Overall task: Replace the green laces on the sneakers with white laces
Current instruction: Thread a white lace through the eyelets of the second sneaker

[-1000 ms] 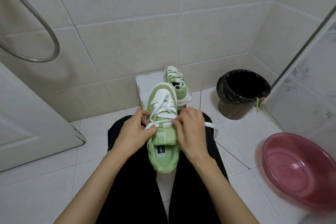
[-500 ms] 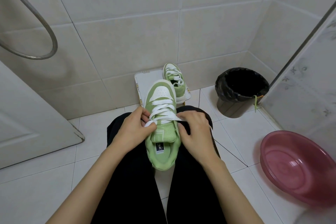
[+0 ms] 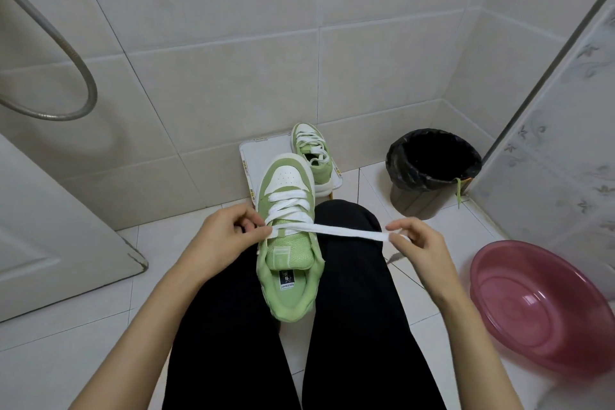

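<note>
2 tiled walls [image 3: 233, 43] meet in a corner above a white tiled floor [image 3: 66, 359]. At the left stands a pale door [image 3: 50, 226], at the right a frosted panel [image 3: 565, 143] with a flower pattern. The person's legs in black trousers [image 3: 349, 326] run up the middle of the view. A pink basin [image 3: 492, 319] sits on the floor to the right of them, and a bin [image 3: 416, 200] lined with a black bag stands further back by the panel.

1 green sneaker [image 3: 289, 296] rests between the knees, toe pointing away, already threaded with white across most of its eyelets. The second sneaker [image 3: 319, 170], also white-laced, sits behind it on a flat white board [image 3: 263, 153] against the wall.

The left hand [image 3: 223, 236] is at the near sneaker's left side, thumb and forefinger pinching the white lace [image 3: 349, 230] where it leaves the shoe, the other fingers curled. The right hand [image 3: 419, 243] is well out to the right, pinching the lace's free end between thumb and forefinger, so the lace runs flat and taut across the right knee.

A green lace [image 3: 459, 191] hangs over the bin's rim.
</note>
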{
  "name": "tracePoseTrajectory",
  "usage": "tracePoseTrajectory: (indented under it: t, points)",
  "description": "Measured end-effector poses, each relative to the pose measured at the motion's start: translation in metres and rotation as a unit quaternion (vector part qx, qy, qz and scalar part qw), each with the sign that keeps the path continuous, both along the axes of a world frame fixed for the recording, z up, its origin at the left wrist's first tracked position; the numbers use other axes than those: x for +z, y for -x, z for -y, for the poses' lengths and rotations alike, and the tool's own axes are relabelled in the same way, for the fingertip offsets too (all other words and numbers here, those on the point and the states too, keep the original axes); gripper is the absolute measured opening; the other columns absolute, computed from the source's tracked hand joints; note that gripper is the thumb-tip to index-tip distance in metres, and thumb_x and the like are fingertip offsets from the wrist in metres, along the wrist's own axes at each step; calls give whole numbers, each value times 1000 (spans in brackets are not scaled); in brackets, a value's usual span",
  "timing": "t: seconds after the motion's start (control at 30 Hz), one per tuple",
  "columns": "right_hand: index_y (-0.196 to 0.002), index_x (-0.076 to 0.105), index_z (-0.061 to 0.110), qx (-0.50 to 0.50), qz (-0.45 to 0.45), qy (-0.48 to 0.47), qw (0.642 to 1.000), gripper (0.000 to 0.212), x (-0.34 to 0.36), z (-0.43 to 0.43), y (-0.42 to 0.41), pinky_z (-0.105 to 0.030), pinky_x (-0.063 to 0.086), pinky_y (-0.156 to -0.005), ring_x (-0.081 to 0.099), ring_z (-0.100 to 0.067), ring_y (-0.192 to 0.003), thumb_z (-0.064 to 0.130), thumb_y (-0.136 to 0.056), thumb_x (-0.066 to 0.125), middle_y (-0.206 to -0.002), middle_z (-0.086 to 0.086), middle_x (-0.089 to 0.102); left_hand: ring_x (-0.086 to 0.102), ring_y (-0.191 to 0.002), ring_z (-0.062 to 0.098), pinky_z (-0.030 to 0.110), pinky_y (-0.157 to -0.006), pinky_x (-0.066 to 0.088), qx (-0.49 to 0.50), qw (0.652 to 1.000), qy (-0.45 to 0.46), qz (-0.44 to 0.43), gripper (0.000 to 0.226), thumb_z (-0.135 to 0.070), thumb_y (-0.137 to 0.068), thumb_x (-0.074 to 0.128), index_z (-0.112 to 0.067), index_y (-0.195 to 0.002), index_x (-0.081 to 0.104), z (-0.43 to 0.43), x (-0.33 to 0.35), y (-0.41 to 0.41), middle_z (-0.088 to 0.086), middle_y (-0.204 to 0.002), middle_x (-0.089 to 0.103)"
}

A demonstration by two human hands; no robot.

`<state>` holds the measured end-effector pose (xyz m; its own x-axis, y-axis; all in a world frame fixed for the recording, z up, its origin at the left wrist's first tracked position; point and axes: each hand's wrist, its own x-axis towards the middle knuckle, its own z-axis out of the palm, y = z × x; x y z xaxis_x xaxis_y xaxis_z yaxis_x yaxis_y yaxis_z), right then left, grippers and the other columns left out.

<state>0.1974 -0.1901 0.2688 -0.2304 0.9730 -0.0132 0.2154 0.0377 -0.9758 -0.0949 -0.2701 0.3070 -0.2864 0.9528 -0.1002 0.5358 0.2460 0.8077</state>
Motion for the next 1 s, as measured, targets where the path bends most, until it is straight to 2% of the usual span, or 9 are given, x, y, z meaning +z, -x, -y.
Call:
tracePoseTrajectory:
  t: [0.13,0.27,0.37,0.43,0.5,0.6,0.73,0.87,1.0]
  points:
    - [-85,69,24,-4,-50,-16,999,29,3,3,2,-21,48,-67,58,-3,-75,-2,-88,56,-79,11,65,52,-85,6,31,-84,41,-9,994,-16,-106,12,-29,-82,72,-23,-88,64,-3,6,-14,-11,-91,59]
    - [-91,65,28,43,-87,-54,994,19,21,8,31,-13,44,-73,60,-4,-81,11,-85,61,-84,11,66,51,-108,4,25,-97,39,-108,986,-111,-61,15,-26,-92,60,-23,-106,64,-14,27,-60,-11,-109,61]
    - [-97,59,23,87,-132,-87,984,18,35,12,41,-12,45,-74,60,-1,-79,10,-84,60,-81,11,66,57,-91,5,20,-83,43,-201,975,-97,4,21,-31,-98,47,-20,-109,63,-29,38,-95,-7,-98,65]
    - [-95,61,25,106,-140,-90,980,17,41,10,38,-17,47,-75,60,-6,-79,12,-84,61,-82,7,66,49,-66,10,24,-64,40,-205,975,-73,42,24,-36,-97,48,-19,-88,61,-39,43,-101,-5,-72,57]
    - [-91,65,25,111,-133,-62,983,11,44,6,26,-22,46,-71,57,-11,-73,22,-80,64,-73,0,61,40,-59,7,20,-57,32,-200,977,-73,0,31,-37,-95,52,-23,-67,51,-45,42,-89,-11,-62,45]
    - [-86,70,22,99,-111,-32,988,9,38,0,6,-19,43,-65,52,-9,-67,21,-80,63,-69,1,59,38,-57,6,24,-57,31,-161,983,-83,-28,36,-33,-95,52,-24,-61,43,-45,40,-51,-12,-56,40]
    - [-88,72,25,89,-99,-29,991,21,28,0,6,-19,46,-71,59,-9,-77,8,-89,60,-73,1,67,41,-54,4,20,-53,29,-95,979,-84,-161,38,-33,-95,52,-25,-60,39,-38,32,-11,-13,-54,46]
    - [-83,72,24,66,-99,-34,992,21,27,2,31,-11,44,-68,59,-1,-74,4,-85,65,-77,7,69,48,-67,26,38,-61,39,19,955,-38,-294,37,-35,-96,49,-22,-63,42,-32,21,11,-2,-66,47]
    - [-81,71,26,45,-89,-25,995,19,26,1,45,-13,46,-69,62,-1,-77,7,-84,68,-81,11,70,52,-73,34,41,-64,40,102,945,-31,-309,35,-33,-98,47,-11,-71,48,-22,9,29,8,-78,53]
